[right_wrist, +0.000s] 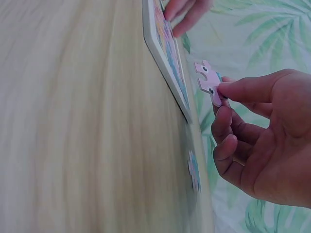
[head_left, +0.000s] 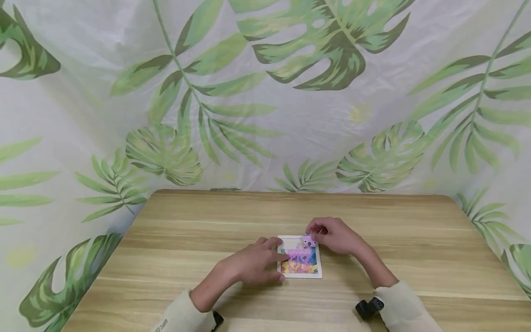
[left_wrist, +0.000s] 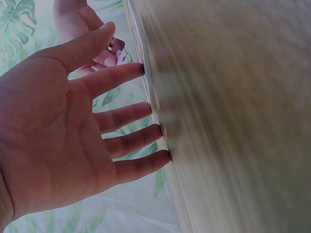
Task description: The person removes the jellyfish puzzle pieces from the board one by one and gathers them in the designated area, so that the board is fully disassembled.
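Note:
A square puzzle board (head_left: 299, 275) with a white frame and a colourful picture lies on the table. My right hand (head_left: 338, 236) pinches a pink puzzle piece (right_wrist: 209, 80) with printed eyes between thumb and fingers, held just above the board's upper right part. In the right wrist view the right hand (right_wrist: 272, 131) has its other fingers curled. My left hand (head_left: 255, 262) rests at the board's left side, one finger reaching over the picture. The left wrist view shows the left hand (left_wrist: 58, 121) with fingers spread and fingertips down on the board and table.
Beside the board, a loose puzzle piece (right_wrist: 194, 171) lies on the wooden table (head_left: 199, 207), near the right hand. A leaf-patterned cloth (head_left: 232, 92) hangs behind the table's back edge.

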Motion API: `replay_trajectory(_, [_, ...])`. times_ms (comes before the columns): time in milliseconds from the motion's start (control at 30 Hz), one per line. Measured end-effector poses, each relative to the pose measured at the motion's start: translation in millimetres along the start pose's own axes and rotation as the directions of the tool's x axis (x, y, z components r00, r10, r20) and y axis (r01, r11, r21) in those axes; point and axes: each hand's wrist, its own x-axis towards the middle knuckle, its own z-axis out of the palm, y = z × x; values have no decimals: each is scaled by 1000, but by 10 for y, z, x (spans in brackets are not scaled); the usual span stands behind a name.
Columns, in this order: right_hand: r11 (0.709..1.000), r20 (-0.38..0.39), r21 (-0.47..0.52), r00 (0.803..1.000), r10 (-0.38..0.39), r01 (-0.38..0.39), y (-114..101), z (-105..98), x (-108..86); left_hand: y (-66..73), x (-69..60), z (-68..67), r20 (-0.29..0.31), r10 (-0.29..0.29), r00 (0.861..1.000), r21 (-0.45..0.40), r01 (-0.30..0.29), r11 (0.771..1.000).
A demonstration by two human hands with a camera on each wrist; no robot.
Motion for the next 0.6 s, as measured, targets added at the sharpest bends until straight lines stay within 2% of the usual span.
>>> replay_trajectory(300, [996, 3, 73, 999, 50, -51, 180, -120, -133, 12, -9, 13, -3, -15, 1000, -5, 15, 1000])
replay_trajectory(600, [997, -11, 44, 998, 69, -69, 338, -212, -231, 22, -28, 6, -4, -21, 1000, 1, 21, 1000])
